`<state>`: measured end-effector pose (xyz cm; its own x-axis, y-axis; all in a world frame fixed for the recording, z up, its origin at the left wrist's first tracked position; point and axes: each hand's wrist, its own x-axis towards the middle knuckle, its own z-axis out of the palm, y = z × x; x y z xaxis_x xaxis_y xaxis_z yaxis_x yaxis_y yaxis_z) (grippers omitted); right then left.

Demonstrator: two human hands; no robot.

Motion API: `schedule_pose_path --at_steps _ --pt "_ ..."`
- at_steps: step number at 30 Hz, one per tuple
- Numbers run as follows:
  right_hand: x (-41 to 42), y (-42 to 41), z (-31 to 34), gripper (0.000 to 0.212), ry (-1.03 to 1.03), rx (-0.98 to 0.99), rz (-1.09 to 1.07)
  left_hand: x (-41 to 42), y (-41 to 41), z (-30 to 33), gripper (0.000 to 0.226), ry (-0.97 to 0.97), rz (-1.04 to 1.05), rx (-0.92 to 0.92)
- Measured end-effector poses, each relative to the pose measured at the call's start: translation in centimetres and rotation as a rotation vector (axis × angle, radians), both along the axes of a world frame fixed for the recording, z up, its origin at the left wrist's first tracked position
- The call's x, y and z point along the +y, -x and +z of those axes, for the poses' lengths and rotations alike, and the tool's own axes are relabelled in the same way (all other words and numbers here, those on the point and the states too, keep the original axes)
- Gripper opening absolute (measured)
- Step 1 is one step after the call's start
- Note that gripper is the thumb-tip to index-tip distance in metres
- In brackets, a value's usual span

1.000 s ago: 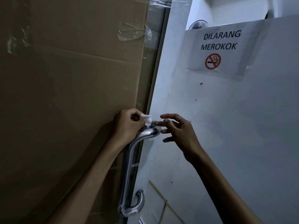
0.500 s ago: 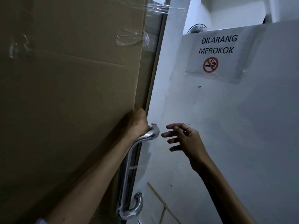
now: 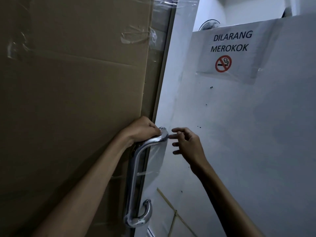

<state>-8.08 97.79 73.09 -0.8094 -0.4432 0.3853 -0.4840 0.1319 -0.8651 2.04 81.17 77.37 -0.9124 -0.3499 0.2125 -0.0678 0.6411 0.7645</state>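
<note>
A chrome pull handle [image 3: 135,170] runs down the edge of a glass door covered with brown cardboard [image 3: 71,93]. My left hand [image 3: 142,129] grips the handle's upper bend, fingers curled over it. My right hand [image 3: 187,145] hovers just right of the handle's top end, fingers spread and loosely bent, holding nothing; its fingertips come close to the handle's tip. The small white piece seen earlier in my left hand is out of sight.
A white panel [image 3: 248,134] fills the right side, with a taped paper sign [image 3: 229,52] reading "DILARANG MEROKOK" and a no-smoking symbol. Clear tape [image 3: 136,35] holds the cardboard to the door. A fan [image 3: 209,24] shows above the panel.
My left hand, which pinched a small white piece at the handle's top, now wraps the handle's bend. My right hand let go, drew back, then came near the handle again.
</note>
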Motion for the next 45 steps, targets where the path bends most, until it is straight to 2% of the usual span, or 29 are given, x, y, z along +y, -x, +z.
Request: schedule_pose_path --at_steps 2,6,9,11,13,15,19,22,24,27,31,36,40,42,45 --pt "-0.9 0.5 -0.3 0.03 -0.045 0.12 -0.012 -0.1 -0.6 -0.2 0.028 -0.017 -0.041 -0.005" --pt "-1.3 0.9 -1.2 0.04 -0.134 0.227 -0.01 -1.2 -1.8 -1.3 0.031 -0.108 -0.114 0.086" --pt "-1.3 0.5 -1.4 0.04 -0.16 0.303 -0.047 -1.1 -1.6 -2.2 0.051 -0.086 -0.102 0.078" --pt "-1.5 0.1 -1.3 0.039 -0.18 0.346 -0.032 -1.3 -1.9 -2.7 0.05 -0.148 -0.078 0.112" --pt "-1.7 -0.3 -1.1 0.04 -0.213 0.375 -0.02 -1.7 -2.3 -3.2 0.041 -0.294 -0.067 0.174" --pt "-1.8 -0.1 -0.9 0.042 -0.214 0.352 -0.022 -1.7 -2.3 -3.8 0.035 -0.355 -0.052 0.216" --pt "-1.9 0.4 -0.3 0.056 -0.155 0.168 0.067 -1.8 -1.7 -4.5 0.039 -0.293 -0.038 0.279" --pt "-1.7 0.6 0.1 0.07 -0.156 0.114 0.101 -2.5 -1.7 -5.2 0.035 -0.416 -0.03 0.381" --pt "-1.7 0.5 0.3 0.072 -0.171 0.119 0.126 -2.3 -1.4 -5.5 0.041 -0.376 -0.015 0.373" --pt "-1.7 0.8 0.2 0.073 -0.186 0.124 0.147 -2.4 -1.0 -5.4 0.058 -0.186 0.001 0.362" --pt "-1.7 1.4 0.0 0.071 -0.197 0.133 0.173 -3.3 -2.3 -5.6 0.042 -0.24 -0.027 0.434" --pt "-2.2 1.1 0.0 0.085 -0.155 0.105 0.149 -3.1 -3.2 -5.9 0.026 0.01 0.026 0.482" --pt "-2.4 1.2 0.0 0.082 -0.162 0.093 0.127 -3.0 -2.9 -5.6 0.014 -0.026 0.014 0.443" --pt "-2.6 1.2 -0.1 0.084 -0.16 0.091 0.113 -2.4 -2.7 -5.1 0.014 0.007 0.0 0.423" --pt "-2.8 1.1 -0.1 0.072 -0.162 0.117 0.096 -1.6 -2.6 -4.7 0.02 0.055 -0.007 0.385"
